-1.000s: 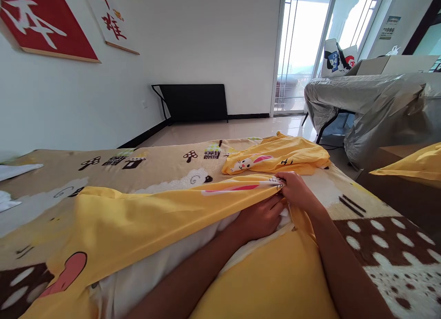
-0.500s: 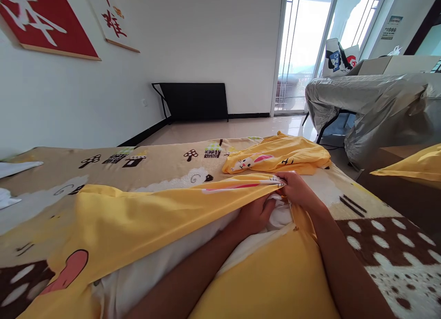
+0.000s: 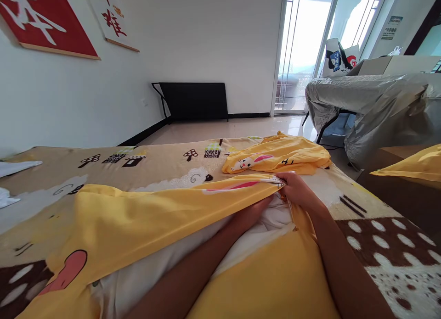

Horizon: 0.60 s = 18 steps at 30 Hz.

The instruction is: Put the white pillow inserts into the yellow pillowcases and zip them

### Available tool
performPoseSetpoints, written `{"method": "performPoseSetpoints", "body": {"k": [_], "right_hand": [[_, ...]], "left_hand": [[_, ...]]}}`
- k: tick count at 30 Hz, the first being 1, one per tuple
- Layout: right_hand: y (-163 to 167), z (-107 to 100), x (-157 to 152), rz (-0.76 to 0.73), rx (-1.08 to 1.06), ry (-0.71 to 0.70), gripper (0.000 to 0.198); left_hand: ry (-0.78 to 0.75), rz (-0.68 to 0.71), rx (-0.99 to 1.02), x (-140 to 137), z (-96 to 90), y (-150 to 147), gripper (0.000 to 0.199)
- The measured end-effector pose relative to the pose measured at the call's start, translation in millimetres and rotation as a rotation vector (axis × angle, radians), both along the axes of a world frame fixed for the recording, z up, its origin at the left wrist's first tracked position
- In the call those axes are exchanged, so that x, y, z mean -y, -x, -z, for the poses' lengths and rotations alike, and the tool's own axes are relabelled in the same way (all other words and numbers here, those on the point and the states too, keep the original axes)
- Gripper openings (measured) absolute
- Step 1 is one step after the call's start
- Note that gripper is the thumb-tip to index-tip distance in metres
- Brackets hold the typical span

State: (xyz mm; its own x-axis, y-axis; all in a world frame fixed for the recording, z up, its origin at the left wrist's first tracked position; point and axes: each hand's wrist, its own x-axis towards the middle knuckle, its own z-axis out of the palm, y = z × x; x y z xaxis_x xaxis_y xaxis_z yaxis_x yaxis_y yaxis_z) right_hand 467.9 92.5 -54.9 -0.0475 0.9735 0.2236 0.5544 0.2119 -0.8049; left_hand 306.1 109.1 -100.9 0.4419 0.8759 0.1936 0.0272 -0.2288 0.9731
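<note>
A yellow pillowcase (image 3: 144, 215) with a rabbit print lies open along its side, around a white pillow (image 3: 272, 222). My right hand (image 3: 296, 189) is closed on the case's far corner, bunching the cloth between thumb and fingers. Reaching in through the opening, my left hand (image 3: 253, 213) rests against the white pillow near that same corner. The yellow fabric covers its fingers, so their grip cannot be seen. Just beyond my hands, another yellow cloth (image 3: 285, 154) with a rabbit face lies crumpled.
A patterned fleece blanket (image 3: 165, 158) spreads under everything. White cloth pieces (image 3: 19, 167) lie at the left edge. On the right, more yellow fabric (image 3: 413, 165) sits over a brown box (image 3: 389, 199). A plastic-covered table (image 3: 372, 92) stands behind, and a black panel (image 3: 195, 101) leans by the wall.
My left hand has slid slightly forward, deeper under the yellow fabric, so its fingers no longer show. My right hand keeps its hold on the corner, almost unmoved.
</note>
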Motion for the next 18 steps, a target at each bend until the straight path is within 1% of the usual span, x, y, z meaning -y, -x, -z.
{"method": "performPoseSetpoints", "body": {"k": [3,6,8,11,13,18], "right_hand": [[0.8,-0.4,0.3,0.004,-0.036,0.022,0.019],[1.3,-0.9,0.9,-0.015,-0.08,0.062,0.017],[1.0,-0.9,0.8,-0.03,-0.093,0.055,0.016],[-0.1,0.0,-0.1,-0.05,-0.104,0.02,0.016],[-0.7,0.6,-0.9,-0.066,-0.113,0.016,0.015],[-0.1,1.1,-1.2,-0.059,-0.093,0.014,0.01]], "left_hand": [[-0.041,0.005,0.03,3.4,0.1,1.1,0.048],[-0.071,-0.057,0.045,3.9,0.4,-0.3,0.045],[-0.082,-0.08,0.043,3.6,0.3,-1.2,0.043],[-0.077,-0.034,0.007,3.6,-0.8,-2.8,0.043],[-0.064,-0.021,-0.033,3.5,-1.8,-4.7,0.042],[0.035,-0.127,-0.066,-0.4,-4.2,-12.0,0.033]]}}
